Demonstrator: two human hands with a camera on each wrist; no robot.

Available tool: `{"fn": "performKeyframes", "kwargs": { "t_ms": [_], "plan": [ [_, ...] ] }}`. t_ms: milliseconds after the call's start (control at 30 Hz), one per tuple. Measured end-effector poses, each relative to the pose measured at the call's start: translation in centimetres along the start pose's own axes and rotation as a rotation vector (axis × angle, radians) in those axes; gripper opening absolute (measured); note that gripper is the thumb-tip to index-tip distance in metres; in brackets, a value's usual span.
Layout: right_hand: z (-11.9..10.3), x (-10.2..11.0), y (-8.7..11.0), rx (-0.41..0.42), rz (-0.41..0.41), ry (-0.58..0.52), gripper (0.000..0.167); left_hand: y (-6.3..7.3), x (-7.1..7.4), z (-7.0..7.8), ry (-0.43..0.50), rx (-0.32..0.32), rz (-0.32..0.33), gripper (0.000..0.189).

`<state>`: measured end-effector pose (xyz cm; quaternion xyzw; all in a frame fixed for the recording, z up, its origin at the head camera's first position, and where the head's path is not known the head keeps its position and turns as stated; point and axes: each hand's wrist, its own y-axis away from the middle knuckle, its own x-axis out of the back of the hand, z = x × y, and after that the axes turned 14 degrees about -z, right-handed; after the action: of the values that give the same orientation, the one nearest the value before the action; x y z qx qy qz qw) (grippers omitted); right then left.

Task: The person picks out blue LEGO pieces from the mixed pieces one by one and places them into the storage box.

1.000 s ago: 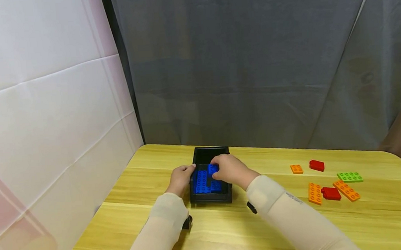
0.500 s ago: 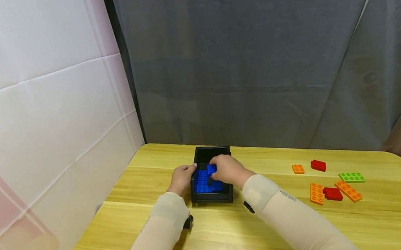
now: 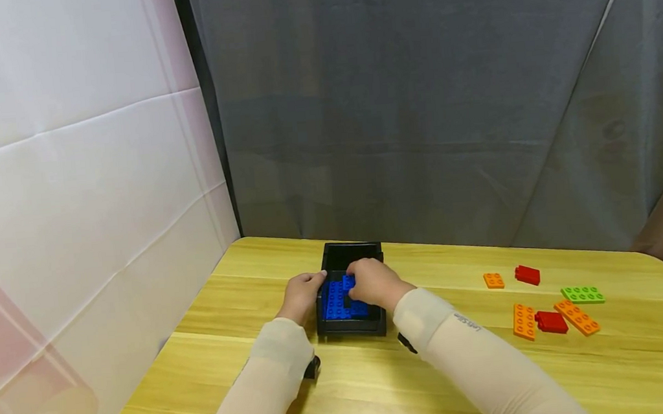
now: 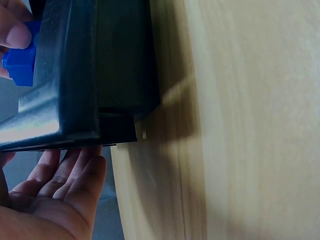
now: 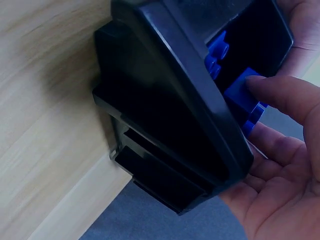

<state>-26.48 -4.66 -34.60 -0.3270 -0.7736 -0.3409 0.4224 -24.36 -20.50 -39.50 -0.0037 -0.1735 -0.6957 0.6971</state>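
A black plastic bin [image 3: 353, 327] stands on the table with several blue toy building bricks [image 3: 336, 301] inside. My left hand [image 3: 300, 295] holds the bin's left side, thumb at the rim; in the left wrist view the fingers [image 4: 82, 185] of that hand lie against the outer wall. My right hand [image 3: 375, 283] reaches in over the bin's right side and pinches a blue brick [image 5: 242, 95] between thumb and fingers. That brick sits at the bin's opening, near other blue bricks; whether it touches them is hidden.
To the right lie orange bricks [image 3: 524, 322], red bricks [image 3: 551, 322] and a green brick [image 3: 583, 295], apart from the bin. The wooden table [image 3: 439, 387] ends at a grey curtain [image 3: 388, 111] behind; a white curtain [image 3: 90, 187] hangs at the left.
My right hand and the blue brick have lowered slightly into the bin. My left hand keeps its hold on the bin. The head view has shifted a little.
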Motion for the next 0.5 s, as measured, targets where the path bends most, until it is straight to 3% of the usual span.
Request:
{"fn": "performKeyframes", "kwargs": {
  "t_ms": [500],
  "plan": [
    [-0.2, -0.5, -1.1, -0.042, -0.017, 0.081, 0.039, 0.1, -0.3, -0.1, -0.010, -0.025, 0.011, 0.042]
  ]
}}
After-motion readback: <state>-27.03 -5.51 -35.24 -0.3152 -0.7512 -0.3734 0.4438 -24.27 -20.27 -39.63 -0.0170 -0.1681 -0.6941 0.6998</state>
